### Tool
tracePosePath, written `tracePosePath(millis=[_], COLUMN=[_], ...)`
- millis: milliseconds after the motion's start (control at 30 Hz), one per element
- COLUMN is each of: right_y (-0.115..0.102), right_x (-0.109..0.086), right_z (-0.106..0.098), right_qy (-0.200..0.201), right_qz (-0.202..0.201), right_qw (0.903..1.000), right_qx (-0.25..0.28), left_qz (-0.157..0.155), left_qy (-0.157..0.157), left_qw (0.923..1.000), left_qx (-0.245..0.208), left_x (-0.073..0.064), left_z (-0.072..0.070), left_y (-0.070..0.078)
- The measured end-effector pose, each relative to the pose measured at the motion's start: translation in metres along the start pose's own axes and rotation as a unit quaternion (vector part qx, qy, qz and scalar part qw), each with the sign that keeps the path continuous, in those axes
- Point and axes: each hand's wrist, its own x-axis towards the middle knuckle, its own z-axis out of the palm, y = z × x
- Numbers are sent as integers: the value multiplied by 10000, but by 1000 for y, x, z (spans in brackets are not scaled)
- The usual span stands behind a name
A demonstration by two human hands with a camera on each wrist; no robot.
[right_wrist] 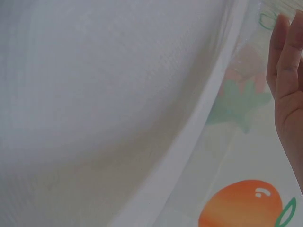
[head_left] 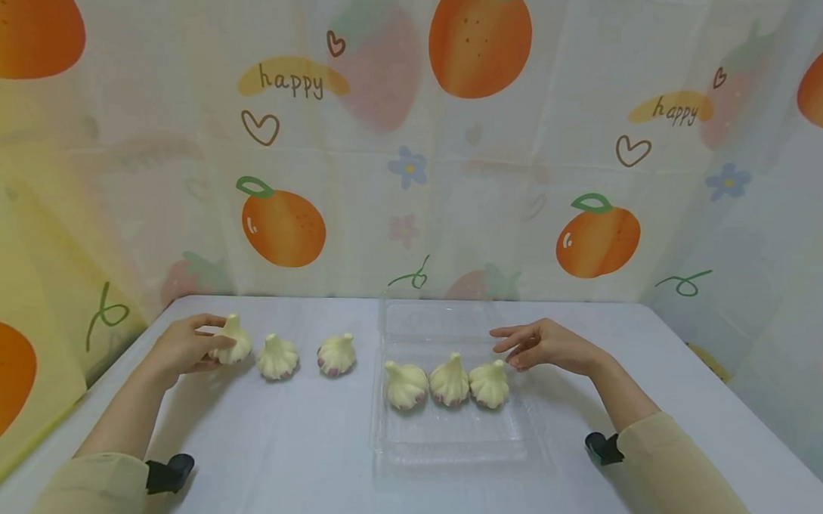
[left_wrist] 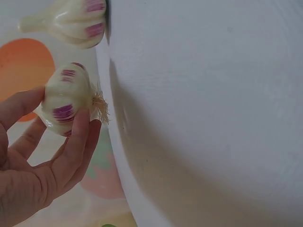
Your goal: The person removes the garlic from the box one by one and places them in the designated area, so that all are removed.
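Observation:
My left hand pinches a garlic bulb at the table's left side. In the left wrist view, thumb and fingertips press on opposite sides of this purple-streaked bulb, its roots showing. Two more bulbs stand to its right, the nearer one and another. A clear plastic box holds three bulbs in a row: left, middle and right. By the box's right side, my right hand hovers with loosely bent fingers and nothing in them, close to the right bulb.
The box's clear lid part lies towards the back of the white-covered table. A fruit-printed curtain hangs behind the table and along both sides. Black straps sit on both forearms.

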Motion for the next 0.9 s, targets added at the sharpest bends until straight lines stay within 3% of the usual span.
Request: tracePosePath(millis=[900], right_y=[3], right_x=[1], right_z=[-1], right_qy=[4], right_qz=[-28], right_qw=[10000], right_qx=[4], left_qz=[-221], left_qy=[-303], left_qw=[9992], left_qx=[165], left_x=[-1], left_z=[4], left_y=[-6])
